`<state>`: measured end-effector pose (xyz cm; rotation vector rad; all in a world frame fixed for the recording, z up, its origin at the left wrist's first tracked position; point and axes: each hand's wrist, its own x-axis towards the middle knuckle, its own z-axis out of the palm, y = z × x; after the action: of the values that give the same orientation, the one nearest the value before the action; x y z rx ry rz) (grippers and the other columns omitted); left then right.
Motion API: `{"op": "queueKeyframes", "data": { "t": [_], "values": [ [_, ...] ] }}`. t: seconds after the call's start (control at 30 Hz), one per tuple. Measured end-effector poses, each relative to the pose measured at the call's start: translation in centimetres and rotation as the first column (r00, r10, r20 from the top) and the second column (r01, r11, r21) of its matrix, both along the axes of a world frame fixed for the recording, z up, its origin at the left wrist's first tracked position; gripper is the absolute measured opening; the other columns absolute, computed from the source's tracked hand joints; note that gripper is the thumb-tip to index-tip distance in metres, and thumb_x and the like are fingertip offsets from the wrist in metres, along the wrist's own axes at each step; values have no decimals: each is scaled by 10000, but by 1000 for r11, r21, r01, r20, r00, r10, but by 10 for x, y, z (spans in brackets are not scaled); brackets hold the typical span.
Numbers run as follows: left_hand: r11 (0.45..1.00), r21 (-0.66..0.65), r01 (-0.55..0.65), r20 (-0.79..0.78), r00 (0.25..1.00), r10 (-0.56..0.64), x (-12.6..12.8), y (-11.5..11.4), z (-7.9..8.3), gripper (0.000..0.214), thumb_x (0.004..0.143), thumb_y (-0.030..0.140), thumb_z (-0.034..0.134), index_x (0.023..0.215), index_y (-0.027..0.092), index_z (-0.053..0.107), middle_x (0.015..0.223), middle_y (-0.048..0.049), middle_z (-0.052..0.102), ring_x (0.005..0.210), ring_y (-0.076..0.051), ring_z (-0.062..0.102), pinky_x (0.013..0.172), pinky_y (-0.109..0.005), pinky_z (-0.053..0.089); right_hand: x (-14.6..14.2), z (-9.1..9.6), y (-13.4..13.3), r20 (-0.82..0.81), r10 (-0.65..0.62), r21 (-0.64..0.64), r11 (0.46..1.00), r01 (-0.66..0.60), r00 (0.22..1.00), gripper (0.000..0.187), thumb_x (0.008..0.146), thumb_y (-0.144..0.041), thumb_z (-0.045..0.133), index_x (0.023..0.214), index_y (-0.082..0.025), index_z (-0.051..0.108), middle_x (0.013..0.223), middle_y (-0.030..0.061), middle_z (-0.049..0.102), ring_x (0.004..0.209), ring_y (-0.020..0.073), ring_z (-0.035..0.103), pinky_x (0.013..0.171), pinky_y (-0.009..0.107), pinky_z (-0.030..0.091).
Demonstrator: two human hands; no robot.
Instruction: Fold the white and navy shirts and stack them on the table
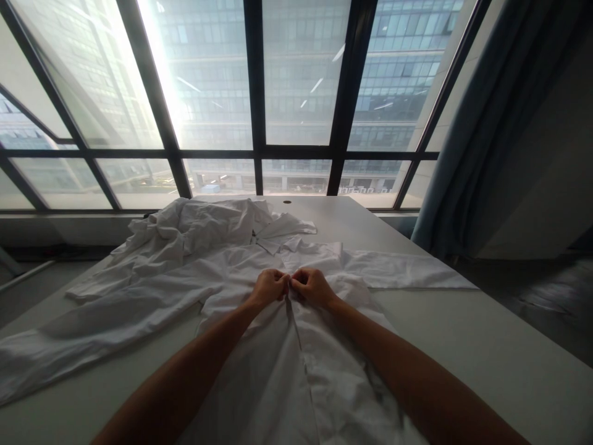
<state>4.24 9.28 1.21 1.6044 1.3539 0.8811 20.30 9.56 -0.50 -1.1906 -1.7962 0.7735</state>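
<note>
A white shirt [278, 364] lies spread front-up on a pale table [486, 334], its sleeves stretched out to both sides. My left hand [269, 286] and my right hand [311, 285] meet at the shirt's front opening, high on the chest just below the collar [287, 242]. Both hands are closed, each pinching one edge of the front placket. The fingertips touch each other there. Whether a button sits between them is too small to tell.
A second crumpled white garment [185, 232] lies heaped at the table's far left, partly over the shirt's left sleeve. A large window with dark frames [254, 148] runs behind the table. A blue-grey curtain [486, 142] hangs at the right. A small hole [287, 201] marks the far tabletop.
</note>
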Motion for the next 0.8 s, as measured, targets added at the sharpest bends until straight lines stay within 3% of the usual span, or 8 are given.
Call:
{"op": "queueKeyframes", "data": {
  "t": [0.23,0.43,0.63,0.8],
  "values": [
    [997,-70,18,-4,1000,-18,-1,3,-1,389,855,431,576,614,129,625,504,8,596,375,-74,500,407,-170,323,-4,5,-5,156,-79,117,991,62,985,140,782,-256,621,707,-157,689,689,34,715,642,146,638,610,215,452],
    [998,-59,-8,-7,1000,7,-2,4,1,320,814,332,553,567,139,614,466,47,513,387,-66,407,442,-197,269,-5,11,-9,191,-54,167,986,22,980,111,788,-211,617,751,-161,708,755,52,735,699,159,650,686,239,466],
    [1000,29,12,-14,1000,-11,-3,5,-3,278,763,286,511,515,162,516,448,69,409,450,-70,344,464,-205,244,-4,5,-2,80,-40,80,996,34,996,175,791,-303,604,731,-163,689,724,47,715,670,152,629,641,231,467],
    [994,77,80,-29,997,-78,-6,5,-6,232,781,308,503,613,157,559,490,65,466,433,-72,383,458,-202,255,-2,-5,8,-52,-10,-48,999,7,999,212,748,-345,552,681,-160,629,579,-1,614,527,110,538,532,207,416]
  ]
}}
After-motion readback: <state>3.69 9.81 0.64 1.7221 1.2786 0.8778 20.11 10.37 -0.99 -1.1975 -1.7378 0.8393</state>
